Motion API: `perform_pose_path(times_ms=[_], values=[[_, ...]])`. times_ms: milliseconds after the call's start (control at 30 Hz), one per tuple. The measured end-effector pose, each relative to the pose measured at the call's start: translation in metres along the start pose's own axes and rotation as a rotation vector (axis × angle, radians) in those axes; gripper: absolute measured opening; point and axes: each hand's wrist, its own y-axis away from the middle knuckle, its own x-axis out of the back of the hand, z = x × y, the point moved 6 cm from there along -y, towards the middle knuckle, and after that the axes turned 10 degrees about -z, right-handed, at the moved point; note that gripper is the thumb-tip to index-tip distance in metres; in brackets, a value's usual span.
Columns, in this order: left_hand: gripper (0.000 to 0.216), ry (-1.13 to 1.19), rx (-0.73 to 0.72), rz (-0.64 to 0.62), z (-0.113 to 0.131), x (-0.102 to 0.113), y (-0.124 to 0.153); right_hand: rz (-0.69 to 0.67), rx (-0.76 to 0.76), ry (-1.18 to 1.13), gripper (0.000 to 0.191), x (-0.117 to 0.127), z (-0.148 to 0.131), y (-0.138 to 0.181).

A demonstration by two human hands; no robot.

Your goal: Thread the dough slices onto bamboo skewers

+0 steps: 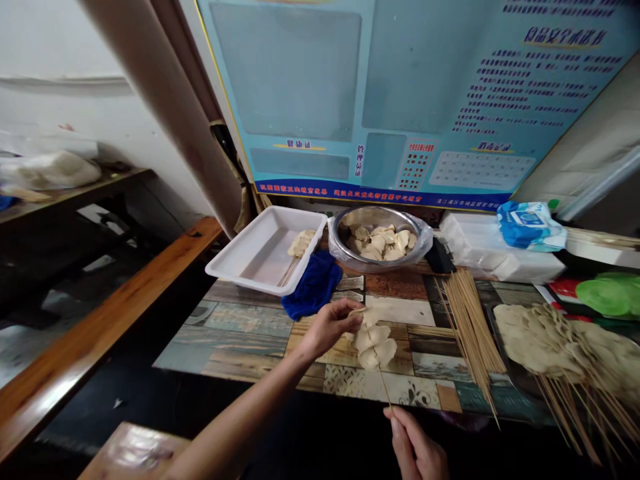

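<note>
My right hand (417, 443) pinches the bare lower end of a thin wooden skewer (384, 387), which slants upward over the table's front edge. Several pale, floppy slices (377, 353) of food are threaded on its upper part. At the top of the skewer, my left hand (337, 327) has thumb and fingers closed on a pale slice (356, 312); its fingers partly hide the skewer's tip. Beyond the hands, a steel bowl (345, 257) lined with clear plastic holds more of these slices.
A white tray (235, 257) holds one filled skewer. Beside it lies a blue cloth (313, 283). To the right are loose bare skewers (470, 327) and a dark tray (513, 373) heaped with filled skewers. A blue wipes packet (530, 227) rests on white wrapped packages (470, 243).
</note>
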Motion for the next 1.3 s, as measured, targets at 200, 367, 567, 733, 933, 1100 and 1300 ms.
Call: perform_pose_path(times_ms=[200, 367, 567, 733, 933, 1100, 1300], values=[[0.043, 0.194, 0.053, 0.024, -0.010, 0.001, 0.003, -0.012, -0.047, -0.052, 0.033, -0.005, -0.004, -0.005], [0.031, 0.533, 0.145, -0.056, -0.028, -0.016, 0.009, -0.043, -0.097, -0.064, 0.037, -0.009, -0.002, -0.004], [0.022, 0.630, 0.159, -0.054, -0.039, -0.032, 0.014, -0.053, -0.101, -0.076, 0.035, -0.010, 0.006, -0.002], [0.023, 0.635, 0.172, -0.045, -0.047, -0.035, 0.016, -0.036, -0.071, -0.050, 0.038, -0.011, 0.010, 0.001], [0.025, 0.644, 0.222, -0.035, -0.070, -0.052, 0.023, -0.082, -0.021, 0.065, 0.039, -0.004, 0.014, 0.000], [0.033, 0.343, 0.245, -0.084, -0.079, -0.055, 0.024, -0.088, -0.035, 0.108, 0.039, 0.009, 0.024, 0.008], [0.022, -0.945, -0.128, 0.177, -0.024, -0.001, 0.006, 0.038, -0.054, 0.109, 0.039, 0.030, 0.030, 0.014]])
